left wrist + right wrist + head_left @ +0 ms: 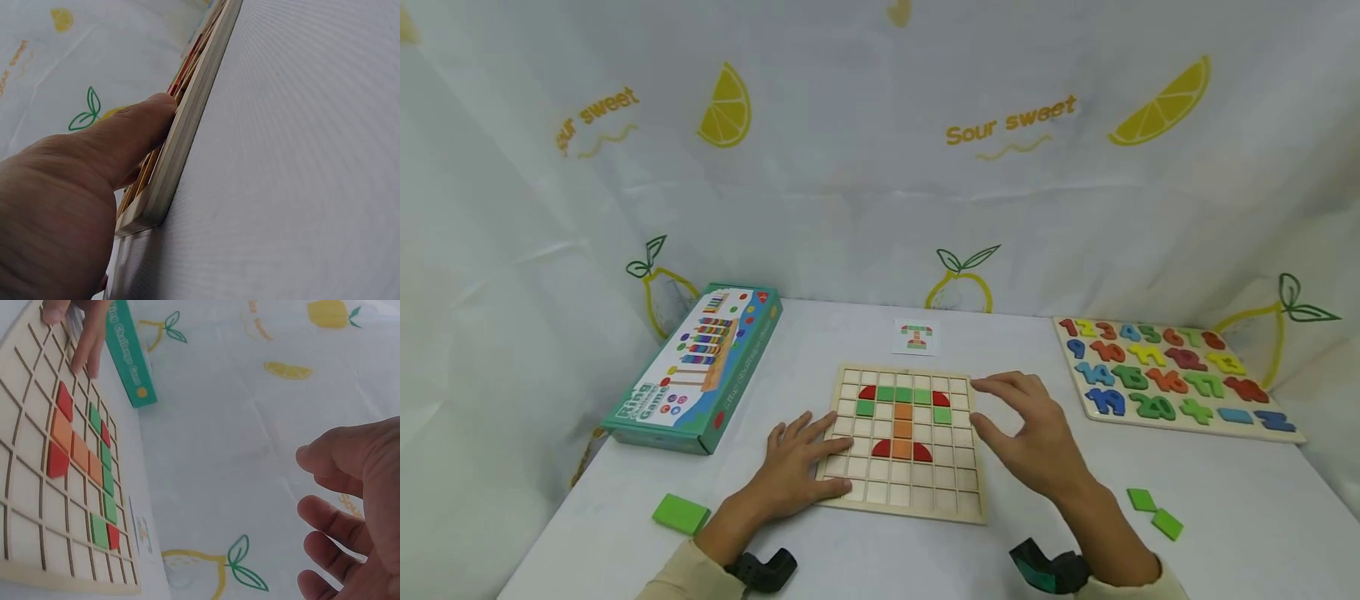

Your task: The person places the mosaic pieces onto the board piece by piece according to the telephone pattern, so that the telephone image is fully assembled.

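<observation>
A wooden grid board [945, 502] lies on the table, holding a row of green tiles [904, 394], a column of orange tiles [902, 429] and red rounded pieces [882, 448]. My left hand [793, 467] rests with spread fingers on the board's left side; in the left wrist view its thumb [134, 128] lies along the rim. Beside the board's right edge hovers my right hand [1030, 429], thumb and index finger apart. Nothing shows between its fingers [337, 528] in the right wrist view. Behind the board, a small card [916, 337] carries a similar coloured pattern.
On the left stands a teal game box [700, 367], with a green block [681, 514] in front of it. A number puzzle board [1172, 375] is at the back right. Two green tiles [1142, 500] lie near the right forearm. A white printed curtain [850, 167] hangs behind.
</observation>
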{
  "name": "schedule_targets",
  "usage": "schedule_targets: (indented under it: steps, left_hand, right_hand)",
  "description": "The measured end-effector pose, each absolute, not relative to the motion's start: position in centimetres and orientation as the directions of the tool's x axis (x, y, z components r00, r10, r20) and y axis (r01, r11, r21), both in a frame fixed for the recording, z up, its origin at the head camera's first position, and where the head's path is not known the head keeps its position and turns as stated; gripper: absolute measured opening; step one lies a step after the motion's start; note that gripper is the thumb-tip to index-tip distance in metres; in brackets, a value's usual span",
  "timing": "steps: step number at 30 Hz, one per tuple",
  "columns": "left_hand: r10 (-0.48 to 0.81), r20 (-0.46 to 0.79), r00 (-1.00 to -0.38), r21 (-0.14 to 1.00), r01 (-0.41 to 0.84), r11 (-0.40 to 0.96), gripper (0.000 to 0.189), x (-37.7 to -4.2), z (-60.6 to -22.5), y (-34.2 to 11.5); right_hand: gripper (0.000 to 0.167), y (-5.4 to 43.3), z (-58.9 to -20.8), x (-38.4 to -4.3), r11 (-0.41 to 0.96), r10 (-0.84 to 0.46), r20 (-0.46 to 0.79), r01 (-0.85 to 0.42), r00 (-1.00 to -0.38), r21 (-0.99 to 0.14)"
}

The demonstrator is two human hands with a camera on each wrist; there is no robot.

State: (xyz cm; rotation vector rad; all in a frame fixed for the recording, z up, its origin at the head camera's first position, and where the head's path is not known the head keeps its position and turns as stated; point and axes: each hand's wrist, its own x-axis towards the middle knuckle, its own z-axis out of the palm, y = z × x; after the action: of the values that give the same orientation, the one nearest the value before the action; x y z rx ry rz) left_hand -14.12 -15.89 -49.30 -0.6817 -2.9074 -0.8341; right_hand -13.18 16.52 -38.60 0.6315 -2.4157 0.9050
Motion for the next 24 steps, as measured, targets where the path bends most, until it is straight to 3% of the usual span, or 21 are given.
schedule_targets:
  steps: [16,24]
  left_hand:
    - [0.413,0.17,-0.895,0.501,0.44,0.746,0.063,-14.4,-49.2,-15.8]
    - [0.406,0.153,-0.901,0.498,0.425,0.756,0.064,-14.4,-49.3,-15.8]
  right_hand:
    - [0.039,23.8,-40.0,-12.8,0.762,-0.064,0.57,-0.409,-0.819,-0.502]
    - [0.038,25.7,-43.1,-13.2,0.802,0.009,0.442,-0.258,-0.897,-0.539]
